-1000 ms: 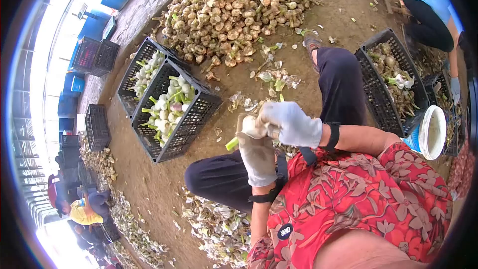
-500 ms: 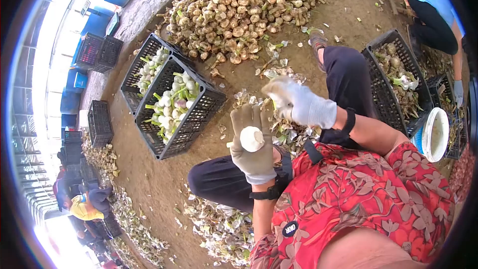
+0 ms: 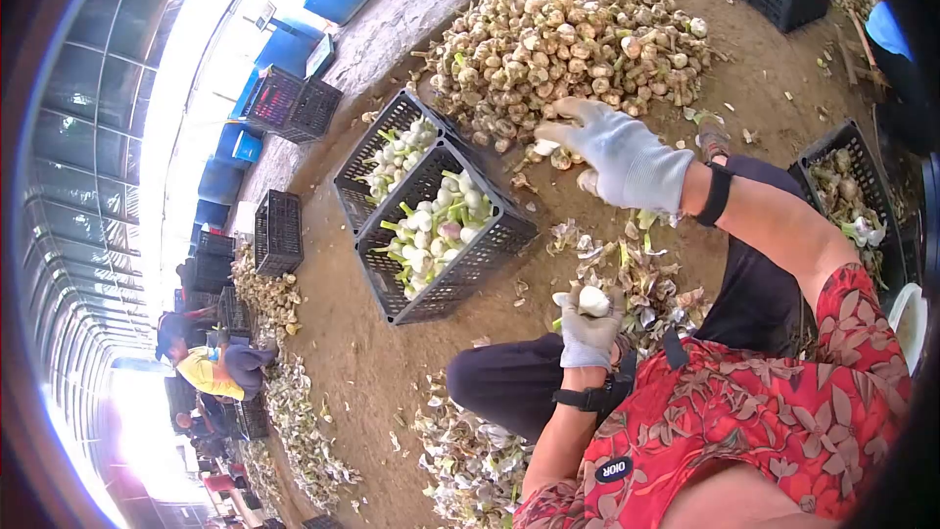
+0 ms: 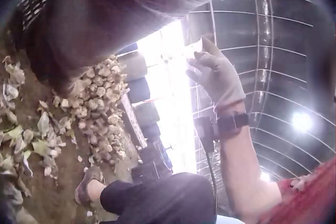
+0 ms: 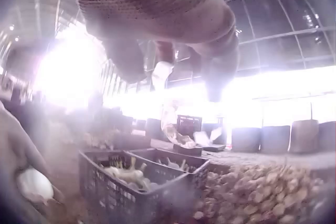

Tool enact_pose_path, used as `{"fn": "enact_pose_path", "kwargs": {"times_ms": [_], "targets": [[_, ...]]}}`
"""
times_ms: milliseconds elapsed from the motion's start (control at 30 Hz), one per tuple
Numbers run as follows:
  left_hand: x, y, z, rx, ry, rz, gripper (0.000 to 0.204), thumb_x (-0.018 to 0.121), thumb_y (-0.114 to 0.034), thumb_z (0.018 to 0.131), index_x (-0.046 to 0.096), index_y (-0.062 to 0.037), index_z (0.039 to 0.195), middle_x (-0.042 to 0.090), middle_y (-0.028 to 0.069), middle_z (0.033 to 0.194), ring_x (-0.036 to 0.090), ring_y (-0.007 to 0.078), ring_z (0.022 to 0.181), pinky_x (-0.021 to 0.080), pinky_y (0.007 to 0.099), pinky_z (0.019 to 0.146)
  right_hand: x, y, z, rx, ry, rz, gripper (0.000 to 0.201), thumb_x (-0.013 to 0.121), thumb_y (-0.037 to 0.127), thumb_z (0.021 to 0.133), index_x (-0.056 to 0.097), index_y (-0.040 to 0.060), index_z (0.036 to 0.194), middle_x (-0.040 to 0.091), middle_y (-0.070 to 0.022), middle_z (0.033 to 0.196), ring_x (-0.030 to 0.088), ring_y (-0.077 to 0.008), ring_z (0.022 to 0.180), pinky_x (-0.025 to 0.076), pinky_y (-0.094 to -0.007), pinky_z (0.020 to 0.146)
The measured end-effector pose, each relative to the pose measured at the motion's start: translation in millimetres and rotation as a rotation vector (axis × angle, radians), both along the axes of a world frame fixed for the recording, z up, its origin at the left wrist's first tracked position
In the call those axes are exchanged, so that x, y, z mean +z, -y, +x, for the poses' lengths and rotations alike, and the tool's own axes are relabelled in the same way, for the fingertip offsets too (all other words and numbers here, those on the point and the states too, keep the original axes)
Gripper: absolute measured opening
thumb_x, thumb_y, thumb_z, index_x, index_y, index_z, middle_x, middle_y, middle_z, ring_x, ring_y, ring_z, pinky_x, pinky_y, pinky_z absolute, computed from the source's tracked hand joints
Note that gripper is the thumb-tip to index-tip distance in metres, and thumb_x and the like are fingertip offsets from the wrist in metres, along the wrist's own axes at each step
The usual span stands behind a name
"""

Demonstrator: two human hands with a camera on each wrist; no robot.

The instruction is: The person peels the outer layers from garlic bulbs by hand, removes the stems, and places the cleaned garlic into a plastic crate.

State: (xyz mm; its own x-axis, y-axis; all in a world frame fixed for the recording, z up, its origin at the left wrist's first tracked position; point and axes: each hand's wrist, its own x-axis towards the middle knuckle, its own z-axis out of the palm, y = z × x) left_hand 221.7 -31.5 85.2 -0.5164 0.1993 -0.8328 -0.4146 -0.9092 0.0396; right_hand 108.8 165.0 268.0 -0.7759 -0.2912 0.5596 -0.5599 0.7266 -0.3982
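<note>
My left hand (image 3: 587, 333), in a knit work glove, holds a peeled white garlic bulb (image 3: 593, 301) in its curled fingers, close over my knee. The same bulb shows at the left edge of the right wrist view (image 5: 35, 184). Out ahead, my gloved right hand (image 3: 632, 162) is raised with its fingers spread. A white piece of garlic skin (image 5: 161, 74) shows between its fingers in the right wrist view, and loose skin (image 5: 170, 124) appears in the air beyond. Two black crates (image 3: 446, 279) of trimmed white garlic (image 3: 436, 235) stand ahead to the left.
A big heap of unpeeled garlic (image 3: 578, 39) lies beyond the crates. Peelings (image 3: 651, 289) litter the dirt floor by my legs. A crate (image 3: 852, 196) and a white bucket (image 3: 911, 318) stand at right. Another person (image 3: 211, 367) sits far left.
My right hand has left the bulb and moved forward, away from my left hand. The left hand, open and flat half a second ago, now curls round the bulb. The head view has turned left.
</note>
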Motion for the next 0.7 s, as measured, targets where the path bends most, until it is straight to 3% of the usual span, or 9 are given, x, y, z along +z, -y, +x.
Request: {"fn": "enact_pose_path", "kwargs": {"times_ms": [133,200,333,400,467,500,600,667,700], "targets": [[-24.6,22.8,-24.3,0.012,-0.084,0.137,0.035,0.045,-0.04,0.097,0.055,-0.0069,0.101,0.06,0.0146,0.098,0.058,0.0354,0.091,0.053,0.0477,0.076,-40.2,-32.1,-11.6,0.015,0.386,-0.251,0.044,0.066,0.006,0.078,0.058,0.0076,0.121,0.057,-0.017,0.118,0.061,-0.0299,0.101,0.051,-0.0374,0.085],[-27.5,47.9,-63.3,-0.017,-0.114,-0.107,0.034,0.046,-0.04,0.097,0.054,-0.0069,0.102,0.06,0.0115,0.093,0.059,0.0299,0.088,0.053,0.0477,0.076,-56.9,-42.6,-13.0,-0.065,0.537,-0.288,0.04,0.064,0.003,0.079,0.06,0.0051,0.119,0.06,-0.0141,0.108,0.064,-0.0245,0.092,0.052,-0.0337,0.08],[92.2,69.6,-184.2,0.253,-0.484,0.015,0.039,0.064,-0.028,0.085,0.054,0.0036,0.106,0.062,0.0177,0.099,0.063,0.0277,0.086,0.057,0.037,0.075,-32.1,-49.0,-15.9,-0.006,0.475,-0.422,0.038,0.063,0.001,0.079,0.059,0.0,0.117,0.062,-0.0123,0.104,0.064,-0.0183,0.085,0.051,-0.0302,0.077],[123.1,76.0,-218.6,0.159,-0.691,-0.571,0.045,0.057,-0.031,0.09,0.052,0.0031,0.118,0.059,0.0191,0.105,0.061,0.0303,0.091,0.057,0.0409,0.08,-31.1,-54.4,-25.7,-0.023,0.309,-0.502,0.033,0.064,0.008,0.083,0.061,0.0021,0.116,0.065,-0.0142,0.102,0.064,-0.0208,0.087,0.051,-0.0315,0.076],[125.6,66.2,-249.4,0.135,-0.583,-0.757,0.05,0.048,-0.035,0.094,0.044,-0.0001,0.129,0.051,0.018,0.12,0.052,0.0293,0.11,0.047,0.0429,0.093,-30.5,-68.6,-27.7,-0.114,0.343,-0.595,0.031,0.064,0.013,0.086,0.062,0.0033,0.115,0.066,-0.015,0.101,0.065,-0.022,0.087,0.051,-0.0319,0.075],[117.3,49.2,-258.4,0.258,-0.447,-0.66,0.053,0.043,-0.037,0.096,0.038,-0.0025,0.136,0.045,0.017,0.132,0.044,0.0281,0.125,0.038,0.0429,0.105,-24.8,-76.7,-31.0,-0.176,0.435,-0.658,0.031,0.064,0.013,0.086,0.062,0.0036,0.115,0.067,-0.0147,0.101,0.065,-0.0218,0.086,0.051,-0.0317,0.075],[13.4,2.2,-245.1,-0.159,-0.633,-1.127,0.047,0.051,-0.026,0.093,0.042,-0.0008,0.132,0.045,0.0124,0.124,0.048,0.0226,0.105,0.045,0.0344,0.083,-28.7,-97.6,-38.3,-0.24,0.408,-0.878,0.033,0.063,0.013,0.088,0.06,0.0008,0.118,0.067,-0.0097,0.096,0.061,-0.015,0.077,0.049,-0.0281,0.068],[-53.1,-49.6,-204.0,-0.694,-0.946,-1.659,0.039,0.058,-0.014,0.087,0.052,-0.0012,0.123,0.055,0.0083,0.105,0.051,0.0188,0.097,0.043,0.032,0.083,-6.3,-116.8,-31.1,-0.231,0.544,-0.897,0.033,0.058,0.011,0.09,0.058,-0.0031,0.12,0.065,-0.0044,0.092,0.056,-0.0072,0.074,0.047,-0.0227,0.065],[-89.6,-72.6,-163.2,-0.647,-1.401,-1.836,0.036,0.061,-0.011,0.083,0.056,-0.0024,0.118,0.06,0.012,0.102,0.055,0.0262,0.101,0.045,0.0352,0.087,17.2,-126.9,-21.2,-0.167,0.671,-0.975,0.033,0.057,0.011,0.091,0.058,-0.0042,0.12,0.064,-0.0042,0.088,0.056,-0.0072,0.072,0.047,-0.0226,0.065]]}}
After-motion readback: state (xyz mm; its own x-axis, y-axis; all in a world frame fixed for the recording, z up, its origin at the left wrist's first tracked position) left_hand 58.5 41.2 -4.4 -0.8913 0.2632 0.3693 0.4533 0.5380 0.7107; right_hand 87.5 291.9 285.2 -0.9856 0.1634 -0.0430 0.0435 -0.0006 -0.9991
